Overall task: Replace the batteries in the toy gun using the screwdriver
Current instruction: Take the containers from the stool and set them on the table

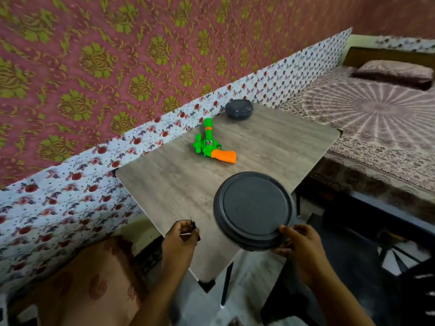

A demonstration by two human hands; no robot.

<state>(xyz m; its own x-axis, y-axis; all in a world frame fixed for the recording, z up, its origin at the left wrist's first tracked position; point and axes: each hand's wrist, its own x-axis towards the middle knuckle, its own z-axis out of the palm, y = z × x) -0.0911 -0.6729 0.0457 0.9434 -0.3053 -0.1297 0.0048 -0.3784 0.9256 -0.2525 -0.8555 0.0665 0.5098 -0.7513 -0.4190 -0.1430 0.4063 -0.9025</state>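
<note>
A green toy gun [209,142] with an orange grip lies on the grey wooden table [179,184], near the far side. My left hand [181,236] grips a small black-handled screwdriver [192,223] with its thin tip pointing up, at the table's near-left edge. My right hand [299,245] holds a dark grey round container [254,210] by its near rim, tilted and lifted above the table's near edge. No batteries are visible.
A second dark grey round container [239,109] sits at the table's far corner by the floral wall panel [70,184]. A bed [376,118] with a patterned sheet stands to the right. A cushioned seat [89,278] is at lower left.
</note>
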